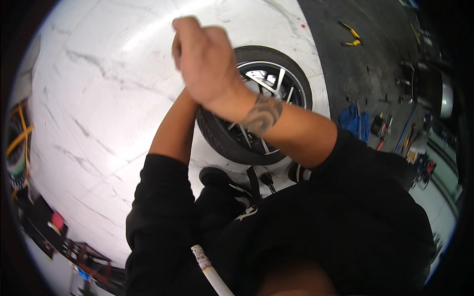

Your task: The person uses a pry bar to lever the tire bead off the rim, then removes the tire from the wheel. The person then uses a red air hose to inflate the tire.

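My right hand is raised above the wheel's far left side, its fingers curled closed. What they hold, if anything, is hidden. My left forearm reaches up underneath and crosses behind the right wrist, so my left hand is covered and its fingers do not show. Below my right forearm a wheel with a black tyre and a black and silver spoked rim lies flat on the white marbled floor. Near the lower edge a cigarette with a long ash tip sticks up close to the camera.
A black tool lies by my shoes, just below the tyre. Across dark flooring at the right are a yellow and black curved object, a blue cloth or glove and scattered tools. Yellow straps and dark equipment stand at the left edge.
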The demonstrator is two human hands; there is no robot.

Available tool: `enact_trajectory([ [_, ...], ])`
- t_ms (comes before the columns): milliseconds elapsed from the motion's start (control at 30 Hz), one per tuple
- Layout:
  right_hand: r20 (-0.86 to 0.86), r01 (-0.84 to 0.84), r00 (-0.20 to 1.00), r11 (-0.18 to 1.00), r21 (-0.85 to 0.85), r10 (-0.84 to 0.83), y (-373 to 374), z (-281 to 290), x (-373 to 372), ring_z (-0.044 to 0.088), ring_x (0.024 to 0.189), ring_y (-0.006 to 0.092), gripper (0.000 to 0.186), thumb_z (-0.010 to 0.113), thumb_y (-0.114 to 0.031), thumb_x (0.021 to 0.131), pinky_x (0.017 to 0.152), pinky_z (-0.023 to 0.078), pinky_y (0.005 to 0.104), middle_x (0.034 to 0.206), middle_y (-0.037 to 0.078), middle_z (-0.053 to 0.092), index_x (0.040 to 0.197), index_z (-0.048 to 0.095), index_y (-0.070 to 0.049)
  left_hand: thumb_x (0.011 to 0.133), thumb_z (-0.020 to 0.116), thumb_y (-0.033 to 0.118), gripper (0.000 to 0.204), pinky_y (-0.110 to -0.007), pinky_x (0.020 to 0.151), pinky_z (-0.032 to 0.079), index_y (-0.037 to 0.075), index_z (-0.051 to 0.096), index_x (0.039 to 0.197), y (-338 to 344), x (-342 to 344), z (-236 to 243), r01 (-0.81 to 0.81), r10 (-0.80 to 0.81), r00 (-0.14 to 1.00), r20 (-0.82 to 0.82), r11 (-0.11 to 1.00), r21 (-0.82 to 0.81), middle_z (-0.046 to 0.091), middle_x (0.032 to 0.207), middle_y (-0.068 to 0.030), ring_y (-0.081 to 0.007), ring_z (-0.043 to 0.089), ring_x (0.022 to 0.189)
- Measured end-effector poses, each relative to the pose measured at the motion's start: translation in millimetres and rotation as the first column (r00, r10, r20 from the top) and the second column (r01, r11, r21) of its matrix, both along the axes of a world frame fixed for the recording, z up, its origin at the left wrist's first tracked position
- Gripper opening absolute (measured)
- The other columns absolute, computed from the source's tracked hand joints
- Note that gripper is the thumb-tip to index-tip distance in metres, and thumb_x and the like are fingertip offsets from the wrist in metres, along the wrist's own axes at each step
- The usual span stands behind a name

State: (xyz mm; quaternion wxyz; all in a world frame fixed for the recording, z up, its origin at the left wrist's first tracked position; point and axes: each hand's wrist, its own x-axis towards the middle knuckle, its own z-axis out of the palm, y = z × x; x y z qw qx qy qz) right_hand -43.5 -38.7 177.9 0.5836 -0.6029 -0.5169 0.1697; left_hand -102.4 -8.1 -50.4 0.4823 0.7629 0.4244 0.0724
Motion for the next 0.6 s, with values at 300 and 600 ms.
enact_trajectory([
  [300,-0.221,-0.083,0.975,0.957,-0.278,0.021,57,-8,-9,0.061,0.058,0.0396,0.062,0.048,-0.034,0.109,0.062,0.048,0.0526,0.059,0.025,0.058,0.066,0.056,0.009,0.106,0.067,0.045,0.053,-0.039,0.106,0.049,0.0,0.071,0.134,17,9,6,-0.064,0.066,0.995,0.073,0.997,-0.036,0.072,0.129,-0.0178,-0.0289,0.066,0.122],
  [600,0.056,0.096,0.995,0.912,-0.398,-0.08,128,-31,-73,0.077,0.08,0.047,0.057,0.051,-0.041,0.106,0.082,0.064,0.054,0.082,0.028,0.076,0.083,0.074,0.005,0.107,0.068,0.032,0.038,-0.036,0.092,0.055,-0.001,0.073,0.125,8,-6,-15,-0.286,0.333,0.888,0.318,0.94,-0.186,0.074,0.113,-0.0121,-0.0229,0.069,0.107],
])
